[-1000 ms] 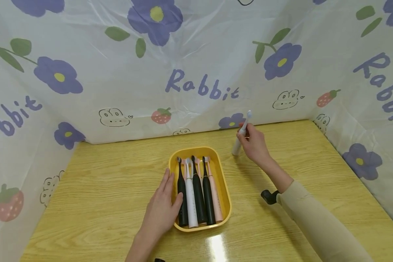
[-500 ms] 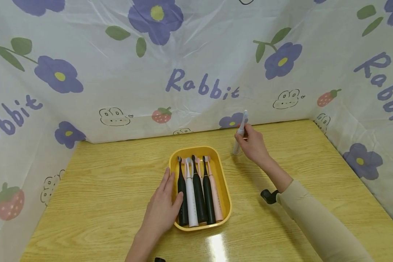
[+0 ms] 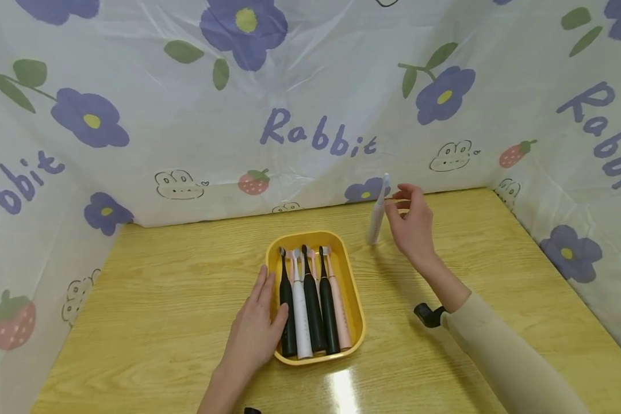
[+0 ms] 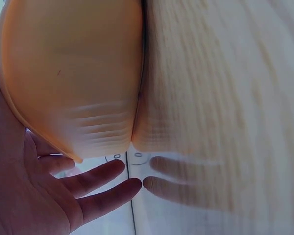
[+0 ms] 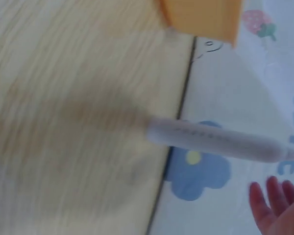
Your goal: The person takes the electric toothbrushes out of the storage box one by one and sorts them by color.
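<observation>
A white electric toothbrush (image 3: 376, 223) stands upright on the table, right of the tray. My right hand (image 3: 414, 224) is just to its right with fingers bent loosely and nothing in them; in the right wrist view a gap shows between the fingers and the toothbrush handle (image 5: 215, 139). My left hand (image 3: 256, 325) rests along the left side of a yellow tray (image 3: 359, 299), its thumb over the rim and its fingers extended. Inside the tray lie several electric toothbrushes side by side: black ones (image 3: 314, 313), a white one (image 3: 301, 316) and pink ones (image 3: 341, 316), some partly hidden underneath.
The wooden table (image 3: 176, 299) is enclosed at the back and sides by a white cloth (image 3: 321, 80) printed with flowers, rabbits and strawberries. A black wrist-camera mount (image 3: 428, 315) sticks out near the right sleeve (image 3: 497, 351).
My right hand has let go of the white toothbrush and drawn back to the right. The toothbrush, tilted at first, now stands by itself, nearly straight. My left hand and the tray have stayed put.
</observation>
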Demonstrator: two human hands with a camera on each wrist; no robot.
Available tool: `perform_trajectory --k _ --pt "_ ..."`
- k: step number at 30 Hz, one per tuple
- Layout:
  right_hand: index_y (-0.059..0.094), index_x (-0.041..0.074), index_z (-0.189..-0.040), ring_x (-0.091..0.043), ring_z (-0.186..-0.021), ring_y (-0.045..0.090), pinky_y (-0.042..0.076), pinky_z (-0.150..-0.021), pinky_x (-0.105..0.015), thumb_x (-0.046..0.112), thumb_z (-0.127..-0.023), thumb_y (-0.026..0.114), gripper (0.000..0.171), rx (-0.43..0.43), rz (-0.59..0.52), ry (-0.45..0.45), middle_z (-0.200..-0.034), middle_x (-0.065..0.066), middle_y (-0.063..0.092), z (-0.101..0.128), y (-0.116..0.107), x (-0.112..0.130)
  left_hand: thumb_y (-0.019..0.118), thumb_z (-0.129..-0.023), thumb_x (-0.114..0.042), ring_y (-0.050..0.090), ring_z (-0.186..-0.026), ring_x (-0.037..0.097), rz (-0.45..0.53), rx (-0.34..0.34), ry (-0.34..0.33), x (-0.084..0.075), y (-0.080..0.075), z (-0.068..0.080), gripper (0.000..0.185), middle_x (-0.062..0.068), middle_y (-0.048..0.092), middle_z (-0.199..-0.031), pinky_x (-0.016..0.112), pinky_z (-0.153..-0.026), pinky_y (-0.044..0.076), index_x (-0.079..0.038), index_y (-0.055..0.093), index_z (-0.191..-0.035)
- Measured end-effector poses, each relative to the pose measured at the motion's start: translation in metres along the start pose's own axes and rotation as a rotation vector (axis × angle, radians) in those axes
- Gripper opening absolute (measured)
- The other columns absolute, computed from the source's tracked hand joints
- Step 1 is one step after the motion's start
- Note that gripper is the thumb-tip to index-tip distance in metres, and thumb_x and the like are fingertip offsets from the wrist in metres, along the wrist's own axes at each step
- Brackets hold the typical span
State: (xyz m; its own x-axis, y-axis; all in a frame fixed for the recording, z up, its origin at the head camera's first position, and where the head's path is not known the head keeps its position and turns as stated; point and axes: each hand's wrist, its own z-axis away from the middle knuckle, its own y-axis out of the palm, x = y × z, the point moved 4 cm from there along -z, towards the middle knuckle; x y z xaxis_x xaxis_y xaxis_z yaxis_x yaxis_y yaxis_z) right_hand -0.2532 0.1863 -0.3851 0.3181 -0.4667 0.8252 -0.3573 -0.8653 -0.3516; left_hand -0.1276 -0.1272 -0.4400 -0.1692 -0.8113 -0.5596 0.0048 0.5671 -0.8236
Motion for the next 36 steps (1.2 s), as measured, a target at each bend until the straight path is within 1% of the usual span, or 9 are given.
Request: perform_trajectory --k 3,5,11,16,20,24,27,33,36 --pt "0.053 -0.005 -0.132 -0.026 -0.097 0.063 0.049 -0.078 -0.032 0.01 -0.102 0.057 0.034 -0.103 -0.027 -0.069 -0.113 -0.019 0.063 0.003 -0.008 0.013 0.06 -0.103 -0.027 0.037 -0.144 0.043 0.001 -0.005 0.009 0.0 0.0 0.0 0.069 0.014 0.018 -0.169 0.061 -0.108 0.04 0.001 0.031 -0.159" --pt "0.055 -0.004 -0.129 -0.019 -0.093 0.062 0.048 -0.075 -0.026 0.009 -0.102 0.057 0.03 -0.136 -0.045 -0.102 -0.108 -0.016 0.064 0.006 -0.01 0.023 0.06 -0.103 -0.026 0.037 -0.144 0.043 0.003 -0.007 0.012 0.0 0.0 -0.001 0.069 0.014 0.017 -0.169 0.061 -0.109 0.04 0.001 0.031 -0.159" --pt "0.06 -0.007 -0.116 -0.013 -0.077 0.062 0.052 -0.067 -0.019 0.0 -0.099 0.056 0.019 -0.08 -0.144 -0.177 -0.095 -0.015 0.064 0.013 -0.004 0.051 0.06 -0.103 -0.026 0.036 -0.145 0.043 0.007 -0.011 0.013 0.001 0.0 -0.001 0.069 0.014 0.017 -0.169 0.06 -0.109 0.039 0.002 0.032 -0.159" --pt "0.063 -0.005 -0.111 -0.015 -0.072 0.063 0.055 -0.065 -0.021 -0.002 -0.099 0.058 0.014 0.052 -0.17 -0.178 -0.093 -0.015 0.066 0.023 0.009 0.066 0.06 -0.103 -0.026 0.036 -0.145 0.043 0.009 -0.01 0.01 0.001 0.0 -0.001 0.069 0.015 0.018 -0.169 0.06 -0.109 0.04 0.002 0.031 -0.159" --pt "0.062 -0.003 -0.116 -0.023 -0.078 0.065 0.058 -0.069 -0.029 0.0 -0.1 0.057 0.016 0.194 -0.184 -0.098 -0.096 -0.015 0.065 0.033 0.02 0.07 0.06 -0.103 -0.026 0.036 -0.145 0.042 0.012 -0.008 0.01 0.001 0.0 -0.001 0.069 0.015 0.017 -0.169 0.06 -0.109 0.039 0.002 0.031 -0.159" --pt "0.059 -0.003 -0.122 -0.036 -0.086 0.066 0.06 -0.076 -0.043 0.001 -0.101 0.056 0.021 0.346 -0.222 0.009 -0.102 -0.017 0.064 0.041 0.034 0.068 0.06 -0.103 -0.026 0.036 -0.145 0.042 0.014 -0.006 0.008 0.001 0.0 -0.001 0.069 0.014 0.017 -0.169 0.059 -0.11 0.039 0.002 0.031 -0.159" --pt "0.057 -0.003 -0.127 -0.039 -0.091 0.067 0.059 -0.081 -0.05 0.003 -0.101 0.058 0.027 0.46 -0.221 0.069 -0.109 -0.018 0.063 0.047 0.047 0.064 0.06 -0.103 -0.026 0.035 -0.145 0.042 0.016 -0.004 0.007 0.001 -0.001 -0.001 0.069 0.014 0.016 -0.17 0.059 -0.11 0.039 0.002 0.031 -0.159" --pt "0.051 -0.004 -0.139 -0.034 -0.103 0.066 0.057 -0.086 -0.045 0.012 -0.1 0.06 0.043 0.693 -0.109 0.121 -0.127 -0.021 0.062 0.063 0.068 0.057 0.06 -0.103 -0.027 0.036 -0.145 0.041 0.019 0.007 -0.001 0.001 -0.001 0.0 0.069 0.012 0.016 -0.17 0.059 -0.11 0.039 0.001 0.031 -0.16" --pt "0.049 -0.005 -0.143 -0.035 -0.11 0.064 0.056 -0.089 -0.044 0.014 -0.101 0.059 0.047 0.753 -0.091 0.135 -0.132 -0.022 0.06 0.07 0.076 0.055 0.06 -0.103 -0.027 0.036 -0.145 0.041 0.021 0.007 -0.001 0.001 -0.001 0.0 0.069 0.012 0.016 -0.17 0.059 -0.109 0.039 0.0 0.031 -0.16"
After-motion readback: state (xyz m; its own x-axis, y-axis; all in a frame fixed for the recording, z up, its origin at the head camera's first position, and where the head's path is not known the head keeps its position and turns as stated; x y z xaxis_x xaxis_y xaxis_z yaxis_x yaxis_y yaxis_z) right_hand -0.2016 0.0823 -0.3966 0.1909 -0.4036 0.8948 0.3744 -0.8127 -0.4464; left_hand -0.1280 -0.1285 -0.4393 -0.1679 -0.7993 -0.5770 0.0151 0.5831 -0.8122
